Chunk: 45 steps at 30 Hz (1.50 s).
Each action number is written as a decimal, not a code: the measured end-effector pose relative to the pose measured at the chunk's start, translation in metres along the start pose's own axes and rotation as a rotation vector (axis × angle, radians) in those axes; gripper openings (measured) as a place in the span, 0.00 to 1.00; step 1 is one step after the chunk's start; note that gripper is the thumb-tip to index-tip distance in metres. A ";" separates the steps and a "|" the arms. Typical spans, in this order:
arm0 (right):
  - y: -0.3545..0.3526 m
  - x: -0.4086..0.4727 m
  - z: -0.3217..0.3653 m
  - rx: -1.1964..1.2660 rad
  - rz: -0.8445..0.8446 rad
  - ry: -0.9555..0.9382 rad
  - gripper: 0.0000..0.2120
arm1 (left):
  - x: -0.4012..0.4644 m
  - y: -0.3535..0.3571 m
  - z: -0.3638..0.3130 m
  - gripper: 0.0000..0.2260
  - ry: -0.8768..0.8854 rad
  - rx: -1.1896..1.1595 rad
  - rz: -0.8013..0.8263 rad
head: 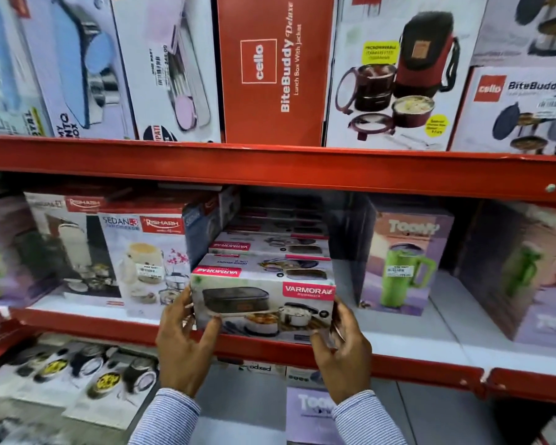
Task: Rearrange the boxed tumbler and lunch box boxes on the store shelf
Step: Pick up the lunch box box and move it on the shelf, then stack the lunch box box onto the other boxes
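A white Varmora lunch box box [264,303] sits at the front edge of the middle shelf [430,364]. My left hand [182,342] grips its left end and my right hand [341,351] grips its right end. More Varmora boxes [270,248] are stacked behind it in a row running to the back. To the right stands a purple boxed tumbler [402,261] with a green mug pictured on it, and another purple tumbler box [520,271] stands further right.
Rishabh lunch box boxes [145,261] stand left of the Varmora row. The upper shelf holds a red Cello BiteBuddy box [273,69] and other lunch box boxes. Below, the lower shelf carries more boxes [71,377] and a purple tumbler box [308,412].
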State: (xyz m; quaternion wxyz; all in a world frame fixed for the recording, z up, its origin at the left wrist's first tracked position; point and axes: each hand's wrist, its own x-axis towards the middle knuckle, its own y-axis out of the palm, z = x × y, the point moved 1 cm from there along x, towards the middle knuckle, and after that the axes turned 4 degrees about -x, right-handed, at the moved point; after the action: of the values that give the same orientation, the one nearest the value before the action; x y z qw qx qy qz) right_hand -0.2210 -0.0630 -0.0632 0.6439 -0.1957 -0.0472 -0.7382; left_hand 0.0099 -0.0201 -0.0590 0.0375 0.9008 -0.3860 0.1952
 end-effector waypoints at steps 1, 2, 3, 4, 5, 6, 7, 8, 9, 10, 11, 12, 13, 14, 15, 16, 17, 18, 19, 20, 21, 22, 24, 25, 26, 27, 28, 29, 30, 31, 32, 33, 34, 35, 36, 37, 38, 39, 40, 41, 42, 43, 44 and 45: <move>-0.001 0.000 0.001 0.009 0.003 -0.005 0.31 | 0.001 0.001 0.002 0.30 0.005 0.004 0.004; -0.002 0.000 0.002 0.009 0.006 -0.010 0.30 | 0.002 0.000 0.003 0.30 0.004 0.013 0.014; -0.005 0.000 0.003 0.006 0.016 -0.022 0.30 | 0.002 0.000 0.003 0.31 0.014 0.011 0.023; -0.008 0.000 0.003 0.002 0.033 -0.029 0.30 | 0.000 -0.001 0.003 0.31 0.024 0.003 0.024; -0.012 0.000 0.001 -0.002 0.051 -0.040 0.30 | -0.002 -0.002 0.002 0.30 0.038 -0.007 0.005; -0.017 -0.002 -0.001 -0.014 0.062 -0.049 0.30 | -0.007 -0.003 0.001 0.29 0.063 -0.013 -0.034; -0.024 -0.005 -0.004 -0.020 0.066 -0.062 0.29 | -0.014 -0.005 0.002 0.27 0.105 -0.010 -0.079; -0.032 -0.009 -0.009 -0.023 0.060 -0.072 0.29 | -0.023 -0.007 0.006 0.25 0.146 -0.013 -0.113; -0.042 -0.014 -0.016 -0.029 0.044 -0.085 0.28 | -0.035 -0.007 0.011 0.22 0.163 -0.027 -0.123; -0.053 -0.019 -0.024 -0.040 0.014 -0.099 0.26 | -0.047 -0.006 0.020 0.20 0.144 -0.049 -0.105; -0.065 -0.025 -0.033 -0.049 -0.028 -0.119 0.23 | -0.060 -0.003 0.031 0.19 0.102 -0.059 -0.065; -0.078 -0.033 -0.043 -0.068 -0.079 -0.131 0.20 | -0.074 0.000 0.044 0.19 0.045 -0.050 -0.013; -0.089 -0.039 -0.054 -0.087 -0.119 -0.138 0.18 | -0.085 0.004 0.056 0.20 -0.018 -0.022 0.053; -0.100 -0.047 -0.068 -0.129 -0.145 -0.110 0.17 | -0.098 0.008 0.073 0.21 -0.093 0.022 0.135; -0.107 -0.054 -0.084 -0.186 -0.151 -0.060 0.18 | -0.109 0.014 0.089 0.22 -0.172 0.073 0.235; -0.113 -0.059 -0.103 -0.255 -0.137 0.015 0.20 | -0.119 0.019 0.102 0.23 -0.246 0.124 0.345; -0.115 -0.065 -0.122 -0.301 -0.081 0.096 0.23 | -0.128 0.025 0.114 0.26 -0.325 0.164 0.460; -0.115 -0.071 -0.140 -0.317 0.030 0.198 0.25 | -0.135 0.031 0.126 0.29 -0.414 0.189 0.562; -0.113 -0.077 -0.157 -0.290 0.177 0.319 0.28 | -0.142 0.038 0.135 0.32 -0.497 0.203 0.648; -0.108 -0.082 -0.170 -0.265 0.324 0.434 0.30 | -0.147 0.045 0.140 0.36 -0.557 0.208 0.718; -0.101 -0.088 -0.181 -0.250 0.442 0.503 0.33 | -0.151 0.052 0.144 0.39 -0.586 0.218 0.773; -0.094 -0.092 -0.189 -0.255 0.530 0.512 0.37 | -0.155 0.060 0.146 0.42 -0.591 0.220 0.818; -0.078 -0.093 -0.193 -0.246 0.590 0.498 0.39 | -0.160 0.073 0.147 0.41 -0.549 0.218 0.876; -0.073 -0.093 -0.193 -0.214 0.575 0.509 0.37 | -0.163 0.076 0.145 0.38 -0.523 0.214 0.870; -0.073 -0.094 -0.191 -0.179 0.552 0.521 0.37 | -0.165 0.077 0.140 0.35 -0.507 0.206 0.847; -0.074 -0.094 -0.184 -0.148 0.516 0.508 0.36 | -0.166 0.076 0.132 0.33 -0.478 0.206 0.815; -0.080 -0.095 -0.175 -0.139 0.486 0.478 0.36 | -0.167 0.073 0.123 0.32 -0.439 0.207 0.775; -0.088 -0.095 -0.160 -0.130 0.465 0.432 0.35 | -0.168 0.067 0.112 0.31 -0.395 0.202 0.738; -0.099 -0.096 -0.144 -0.133 0.450 0.376 0.35 | -0.168 0.060 0.099 0.30 -0.343 0.182 0.705; -0.109 -0.096 -0.126 -0.135 0.430 0.320 0.33 | -0.168 0.051 0.085 0.30 -0.293 0.156 0.678; -0.120 -0.094 -0.105 -0.122 0.406 0.269 0.32 | -0.165 0.043 0.069 0.29 -0.240 0.123 0.652; -0.129 -0.091 -0.087 -0.101 0.369 0.227 0.30 | -0.161 0.037 0.053 0.29 -0.180 0.100 0.629; -0.137 -0.086 -0.070 -0.077 0.336 0.183 0.30 | -0.156 0.032 0.035 0.30 -0.121 0.078 0.608; -0.143 -0.083 -0.054 -0.066 0.315 0.135 0.31 | -0.153 0.028 0.018 0.30 -0.073 0.057 0.593; -0.148 -0.079 -0.040 -0.058 0.304 0.100 0.33 | -0.148 0.027 0.004 0.29 -0.039 0.040 0.573; -0.151 -0.076 -0.030 -0.051 0.300 0.074 0.34 | -0.144 0.027 -0.008 0.29 -0.012 0.032 0.559; -0.153 -0.074 -0.023 -0.040 0.293 0.054 0.33 | -0.142 0.028 -0.018 0.29 0.006 0.027 0.548; -0.156 -0.072 -0.016 -0.036 0.282 0.025 0.33 | -0.140 0.030 -0.026 0.30 0.034 0.026 0.533; -0.160 -0.071 -0.010 -0.029 0.267 0.002 0.32 | -0.140 0.033 -0.034 0.31 0.061 0.018 0.519; -0.165 -0.069 -0.005 -0.022 0.252 -0.021 0.32 | -0.140 0.037 -0.041 0.30 0.080 0.008 0.506; -0.171 -0.066 0.002 -0.017 0.241 -0.044 0.32 | -0.139 0.041 -0.049 0.30 0.093 -0.012 0.494; -0.176 -0.062 0.008 -0.014 0.238 -0.066 0.32 | -0.139 0.047 -0.056 0.29 0.106 -0.029 0.485; -0.183 -0.057 0.015 -0.008 0.226 -0.088 0.32 | -0.138 0.054 -0.066 0.29 0.121 -0.043 0.475; -0.190 -0.051 0.021 0.000 0.205 -0.113 0.30 | -0.136 0.062 -0.076 0.29 0.143 -0.053 0.467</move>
State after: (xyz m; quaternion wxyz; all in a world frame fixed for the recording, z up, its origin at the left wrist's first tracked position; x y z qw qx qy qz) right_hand -0.3951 0.0225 -0.0272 0.7122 -0.2408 -0.0632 -0.6563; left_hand -0.1437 0.0462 -0.0460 0.0424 0.7697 -0.5852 0.2516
